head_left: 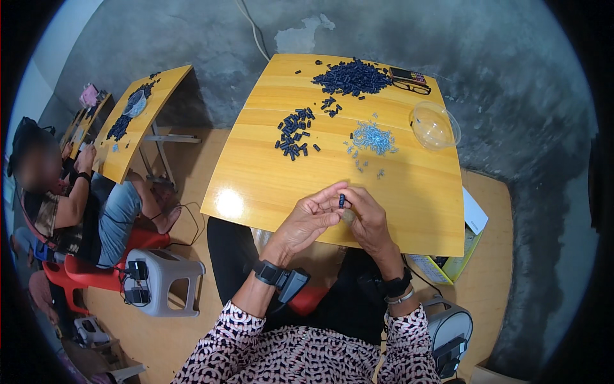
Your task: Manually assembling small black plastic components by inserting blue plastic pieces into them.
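A: Which step is in hand?

B: Handling one small dark piece (pixel 341 200), by the look of it. The person has it up between both hands, over the near edge of the table (pixel 268 185).

A: Which hand grips it?

B: The right hand (pixel 371 221) seems to: its fingers (pixel 355 197) are closed at the tips, right against the piece. The left hand (pixel 300 221) curls around the other side, index finger above and thumb below. Whether it grips too, one cannot tell.

A: Is anything joined to the piece?

B: It is too small to tell.

A: And the rest?

B: A big dark pile (pixel 352 78) lies at the far edge, a looser group (pixel 293 133) nearer on the left, and clear bits (pixel 373 139) on the right. Beyond those stands a clear tub (pixel 436 125).

A: What does the next move call for?

B: Fine fingertip work, judging by the piece's size: a steady hold on the right, small adjustments on the left, and neither wrist brushing the table.
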Demonstrator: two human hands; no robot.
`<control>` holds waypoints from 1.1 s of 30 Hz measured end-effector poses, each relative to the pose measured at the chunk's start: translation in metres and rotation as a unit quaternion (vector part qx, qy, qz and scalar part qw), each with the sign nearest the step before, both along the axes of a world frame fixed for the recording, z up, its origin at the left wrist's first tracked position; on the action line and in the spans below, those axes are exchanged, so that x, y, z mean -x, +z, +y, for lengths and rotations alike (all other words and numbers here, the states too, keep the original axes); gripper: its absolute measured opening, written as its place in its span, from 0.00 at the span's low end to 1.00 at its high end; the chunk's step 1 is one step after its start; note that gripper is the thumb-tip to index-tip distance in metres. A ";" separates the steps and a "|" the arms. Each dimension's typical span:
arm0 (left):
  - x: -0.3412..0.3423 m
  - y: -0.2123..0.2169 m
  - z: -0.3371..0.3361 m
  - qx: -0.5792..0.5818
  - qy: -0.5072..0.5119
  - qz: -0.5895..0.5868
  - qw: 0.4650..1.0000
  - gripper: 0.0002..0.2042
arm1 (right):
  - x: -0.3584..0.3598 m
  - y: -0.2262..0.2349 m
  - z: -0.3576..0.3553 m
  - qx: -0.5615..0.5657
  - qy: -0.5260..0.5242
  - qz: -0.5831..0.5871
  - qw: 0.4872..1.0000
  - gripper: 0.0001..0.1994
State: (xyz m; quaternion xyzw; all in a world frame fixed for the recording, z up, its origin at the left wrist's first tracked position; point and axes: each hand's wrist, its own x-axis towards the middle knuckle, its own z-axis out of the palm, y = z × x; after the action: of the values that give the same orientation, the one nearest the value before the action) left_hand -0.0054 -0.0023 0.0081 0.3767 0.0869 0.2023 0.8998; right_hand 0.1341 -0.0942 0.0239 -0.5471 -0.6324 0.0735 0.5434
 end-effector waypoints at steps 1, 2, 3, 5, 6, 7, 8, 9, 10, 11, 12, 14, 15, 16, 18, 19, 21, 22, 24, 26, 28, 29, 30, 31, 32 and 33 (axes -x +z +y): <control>0.000 0.000 0.000 -0.005 0.000 -0.003 1.000 0.32 | 0.000 0.000 0.000 0.005 -0.001 0.001 1.000 0.17; 0.000 0.000 -0.001 -0.005 -0.001 -0.003 1.000 0.32 | 0.000 -0.001 0.000 0.005 -0.001 0.001 1.000 0.17; 0.000 0.002 -0.001 -0.002 -0.001 0.000 1.000 0.31 | -0.001 -0.002 0.000 -0.001 0.001 -0.005 1.000 0.17; 0.000 0.002 -0.002 0.000 -0.002 0.004 1.000 0.30 | -0.002 -0.003 0.000 -0.007 0.002 -0.011 1.000 0.17; -0.001 0.002 -0.002 -0.003 -0.001 0.003 1.000 0.30 | -0.001 -0.003 0.000 -0.009 0.004 -0.004 1.000 0.16; -0.001 0.001 -0.002 -0.006 0.001 0.001 1.000 0.31 | -0.001 -0.003 0.000 -0.011 0.006 0.004 1.000 0.16; -0.001 0.002 -0.002 -0.007 0.001 0.001 1.000 0.31 | -0.001 -0.004 0.000 -0.012 0.006 0.004 1.000 0.16; -0.001 0.003 -0.003 -0.008 0.004 -0.001 1.000 0.30 | -0.001 -0.004 0.000 -0.009 0.009 0.011 1.000 0.16; -0.002 0.003 -0.004 -0.009 0.007 -0.004 1.000 0.29 | 0.000 -0.005 0.001 -0.007 0.011 0.019 1.000 0.16; -0.001 0.004 -0.004 -0.009 0.007 -0.003 1.000 0.29 | 0.000 -0.005 0.000 -0.007 0.011 0.019 1.000 0.16; -0.001 0.005 -0.004 -0.006 0.008 0.007 1.000 0.29 | 0.000 -0.005 0.000 -0.003 0.012 0.020 1.000 0.16; -0.001 0.005 -0.004 -0.002 0.009 0.017 1.000 0.28 | -0.001 -0.004 0.000 0.001 0.013 0.020 1.000 0.16; -0.002 0.005 -0.005 0.000 0.012 0.018 1.000 0.27 | 0.000 -0.004 0.000 -0.004 0.012 0.017 1.000 0.16; -0.002 0.005 -0.005 0.002 0.015 0.018 1.000 0.27 | 0.000 -0.003 0.000 -0.009 0.012 0.014 1.000 0.16; -0.003 0.005 -0.005 0.003 0.018 0.024 1.000 0.26 | 0.001 -0.002 0.000 -0.006 0.007 0.013 1.000 0.15; -0.004 0.004 -0.005 0.003 0.021 0.029 0.999 0.26 | 0.001 -0.002 0.000 -0.003 0.002 0.012 1.000 0.15; -0.002 0.003 -0.005 0.003 0.023 0.026 0.999 0.25 | 0.002 -0.002 0.000 0.003 0.004 0.017 1.000 0.15; -0.002 0.003 -0.004 0.002 0.024 0.022 0.999 0.25 | 0.002 -0.003 0.000 0.010 0.006 0.022 1.000 0.15; -0.004 0.005 -0.005 0.004 0.026 0.022 0.999 0.25 | 0.001 -0.003 0.000 0.008 0.001 0.019 1.000 0.15; -0.005 0.005 -0.006 0.006 0.030 0.023 0.999 0.24 | 0.001 -0.004 0.001 0.005 -0.001 0.017 1.000 0.15; -0.005 0.004 -0.005 0.011 0.036 0.033 0.999 0.24 | 0.001 -0.004 0.003 0.002 -0.007 0.012 1.000 0.15; -0.005 0.004 -0.005 0.011 0.036 0.034 0.999 0.24 | 0.001 -0.004 0.003 0.003 -0.007 0.012 1.000 0.15; -0.006 0.004 -0.005 0.009 0.038 0.031 0.999 0.24 | 0.000 -0.004 0.004 0.008 -0.006 0.018 1.000 0.15; -0.007 0.003 -0.005 0.008 0.041 0.029 0.999 0.24 | 0.000 -0.004 0.004 0.013 -0.004 0.025 1.000 0.15; -0.007 0.003 -0.005 0.008 0.041 0.029 0.999 0.24 | 0.000 -0.005 0.004 0.013 -0.004 0.025 1.000 0.15; -0.007 0.003 -0.005 0.007 0.040 0.028 0.999 0.24 | 0.000 -0.006 0.005 0.007 -0.007 0.032 0.999 0.14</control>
State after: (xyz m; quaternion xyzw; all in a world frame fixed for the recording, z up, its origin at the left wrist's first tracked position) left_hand 0.0020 -0.0074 0.0107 0.3717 0.1287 0.2271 0.8909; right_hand 0.1344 -0.0892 0.0182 -0.5529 -0.6099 0.0916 0.5603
